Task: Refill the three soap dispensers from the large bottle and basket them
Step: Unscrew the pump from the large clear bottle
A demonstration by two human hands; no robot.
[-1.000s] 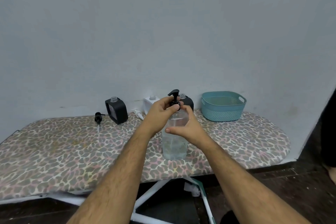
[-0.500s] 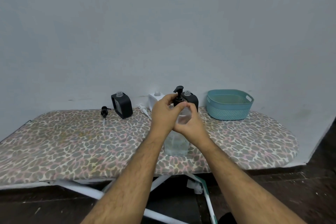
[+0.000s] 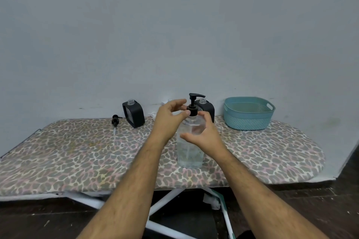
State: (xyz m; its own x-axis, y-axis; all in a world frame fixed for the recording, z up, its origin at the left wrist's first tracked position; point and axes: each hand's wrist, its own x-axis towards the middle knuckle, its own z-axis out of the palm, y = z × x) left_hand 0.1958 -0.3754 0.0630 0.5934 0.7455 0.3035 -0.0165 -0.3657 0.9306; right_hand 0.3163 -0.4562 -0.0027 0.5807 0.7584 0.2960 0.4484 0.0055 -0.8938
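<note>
The large clear bottle (image 3: 190, 151) with a black pump (image 3: 193, 103) stands mid-board. My left hand (image 3: 169, 120) hovers at the pump collar: the thumb touches the collar and the fingers are spread above it. My right hand (image 3: 204, 136) grips the bottle's shoulder, thumb in front and fingers round the far side. A black dispenser (image 3: 134, 113) without its pump stands at the back left. A second black dispenser (image 3: 208, 107) is behind the bottle. A white dispenser (image 3: 169, 101) is mostly hidden by my left hand. The teal basket (image 3: 248, 120) sits at the back right.
A loose black pump (image 3: 115, 120) lies left of the black dispenser, and a white pump (image 3: 152, 115) peeks out beside my left hand. The leopard-print ironing board (image 3: 77, 157) stands against a grey wall, and its white legs (image 3: 165, 200) cross below.
My left hand has loosened from its full grip on the pump collar, and its fingers have spread. The pump spout now points right. My view has shifted a little.
</note>
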